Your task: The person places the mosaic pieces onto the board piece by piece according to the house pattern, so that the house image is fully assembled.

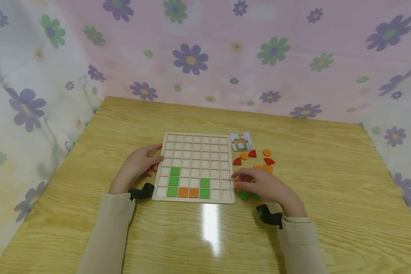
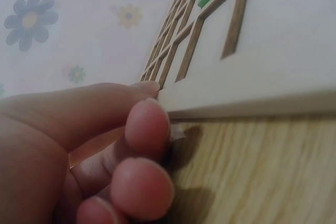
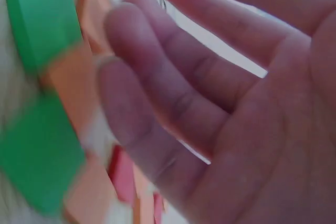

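Steadying the grid board (image 1: 194, 166) at its left edge, the left hand (image 1: 137, 165) lies with fingers nearly straight against it; the right hand (image 1: 265, 186) — loosely spread, holding nothing — hovers over loose tiles (image 1: 248, 195) just right of the board on the table (image 1: 328, 171).

board (image 1: 196, 166) mid-table (image 1: 328, 213) | card (image 1: 241, 141), loose pieces (image 1: 257, 160) right
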`<state>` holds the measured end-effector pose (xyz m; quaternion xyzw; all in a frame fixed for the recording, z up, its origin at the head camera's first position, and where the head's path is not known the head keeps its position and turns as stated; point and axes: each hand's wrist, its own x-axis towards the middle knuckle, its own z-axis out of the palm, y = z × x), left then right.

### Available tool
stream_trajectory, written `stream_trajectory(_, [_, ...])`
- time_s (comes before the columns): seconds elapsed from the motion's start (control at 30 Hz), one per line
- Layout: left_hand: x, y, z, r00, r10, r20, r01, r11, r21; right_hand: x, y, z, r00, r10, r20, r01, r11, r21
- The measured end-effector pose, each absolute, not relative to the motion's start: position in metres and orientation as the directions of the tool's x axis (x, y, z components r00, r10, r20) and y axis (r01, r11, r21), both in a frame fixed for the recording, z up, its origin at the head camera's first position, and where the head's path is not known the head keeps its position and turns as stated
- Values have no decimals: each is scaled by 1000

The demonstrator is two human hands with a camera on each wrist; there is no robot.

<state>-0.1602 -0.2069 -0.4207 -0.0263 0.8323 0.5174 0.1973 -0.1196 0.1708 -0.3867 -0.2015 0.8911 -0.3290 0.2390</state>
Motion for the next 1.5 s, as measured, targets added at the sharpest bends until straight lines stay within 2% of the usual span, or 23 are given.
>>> stream_trajectory(0.47, [-160,-213,-421,-926,141,-351,-241,496,834,-121,222,-381,-813,-473,-338,-165,745,-646])
stream_trajectory(0.73, [-158,-213,-422,-926,145,-347,-240,484,842,-121,242,-389,-829,-392,-399,-71,782,-619])
stream_trajectory(0.97, [-158,-212,-421,-927,154,-341,-235,468,852,-121,248,-392,-819,-335,-466,4,808,-589])
stream_trajectory(1.23, [-160,-207,-421,-921,159,-356,-249,462,851,-113,243,-385,-838,-292,-460,-43,877,-478])
stream_trajectory(1.5, [-161,-207,-421,-924,164,-346,-236,467,852,-112,242,-381,-861,-251,-441,-26,890,-455])
